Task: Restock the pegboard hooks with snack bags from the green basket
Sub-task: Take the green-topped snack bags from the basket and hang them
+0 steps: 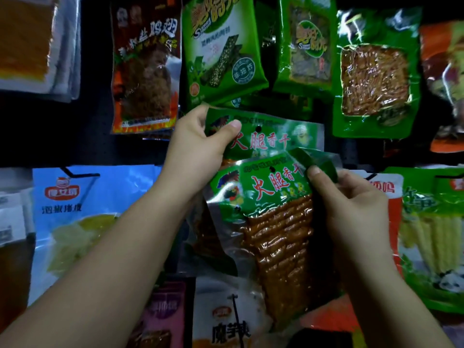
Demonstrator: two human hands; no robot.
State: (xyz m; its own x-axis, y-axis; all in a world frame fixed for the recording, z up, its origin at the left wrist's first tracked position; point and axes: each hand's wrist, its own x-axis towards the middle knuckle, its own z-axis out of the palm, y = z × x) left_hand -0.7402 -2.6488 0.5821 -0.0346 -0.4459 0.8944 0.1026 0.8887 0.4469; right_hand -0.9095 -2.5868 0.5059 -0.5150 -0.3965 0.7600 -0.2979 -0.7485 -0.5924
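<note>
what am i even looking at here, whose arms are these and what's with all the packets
There is no machine: these are a person's two bare arms, seen from a wide-angle camera worn on their head, looking forward and down. That is the only picture.

In front of them is a dark display wall hung with snack bags: a blue bag at lower left, green seaweed bags up top, and a corn bag at right.

The left hand pinches the top of a rear green bag with red lettering. The right hand grips the folded top corner of a matching front green bag, which shows brown strips through a clear window. Each bag has a small punched hole near the top for a hook.

The green basket is not in view.
</note>
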